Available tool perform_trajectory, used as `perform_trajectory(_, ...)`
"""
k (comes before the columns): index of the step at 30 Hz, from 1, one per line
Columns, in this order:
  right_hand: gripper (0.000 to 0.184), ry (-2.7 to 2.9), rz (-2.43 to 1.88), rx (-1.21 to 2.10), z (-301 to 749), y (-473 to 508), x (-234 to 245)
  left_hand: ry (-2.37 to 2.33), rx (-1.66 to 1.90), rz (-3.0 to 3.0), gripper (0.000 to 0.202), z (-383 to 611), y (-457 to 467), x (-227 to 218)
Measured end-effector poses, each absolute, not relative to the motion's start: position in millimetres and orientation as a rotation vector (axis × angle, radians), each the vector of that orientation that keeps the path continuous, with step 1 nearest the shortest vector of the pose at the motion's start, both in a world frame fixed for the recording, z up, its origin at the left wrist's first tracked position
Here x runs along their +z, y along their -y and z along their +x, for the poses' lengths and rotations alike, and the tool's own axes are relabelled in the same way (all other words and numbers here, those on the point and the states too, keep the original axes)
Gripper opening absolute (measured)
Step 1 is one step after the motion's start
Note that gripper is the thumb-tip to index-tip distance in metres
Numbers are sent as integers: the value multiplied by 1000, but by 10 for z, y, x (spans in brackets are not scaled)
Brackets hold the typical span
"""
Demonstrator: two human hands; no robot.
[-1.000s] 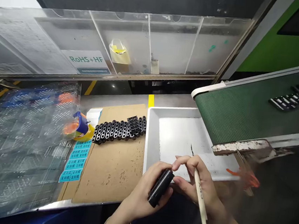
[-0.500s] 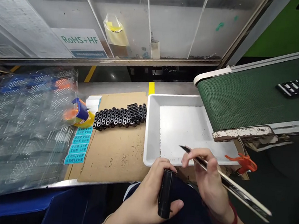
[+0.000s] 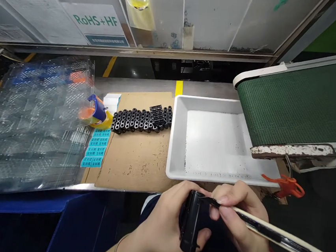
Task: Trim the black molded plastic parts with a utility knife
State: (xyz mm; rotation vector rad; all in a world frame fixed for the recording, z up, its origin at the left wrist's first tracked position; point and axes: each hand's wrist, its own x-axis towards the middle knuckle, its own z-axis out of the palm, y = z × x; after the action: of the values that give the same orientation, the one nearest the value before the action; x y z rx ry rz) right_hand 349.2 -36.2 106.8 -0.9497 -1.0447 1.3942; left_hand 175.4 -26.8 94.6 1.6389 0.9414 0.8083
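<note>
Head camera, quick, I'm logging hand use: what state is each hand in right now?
Left hand: closed, holding a black part.
Right hand: closed, pinching a pale-handled pick.

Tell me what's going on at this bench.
A person holds a black part in the left hand and, with the right hand, brings the pointed tip of a slim tool to its edge. Just ahead sits a white tray with dark specks. Rows of black ring-shaped parts lie on a cardboard sheet to its left, and a green conveyor belt runs to its right.
</note>
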Motion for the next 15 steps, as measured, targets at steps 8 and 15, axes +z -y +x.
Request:
perform_trajectory(8, 6, 1047, -934, 1442, 3526, 353, 1065, -909, 844, 1639, 47, 1762, 246, 939)
perform_trajectory(15, 9, 978, -970, 1502, 3555, 386, 1057, -924, 819, 1610, 47, 1767, 258, 914)
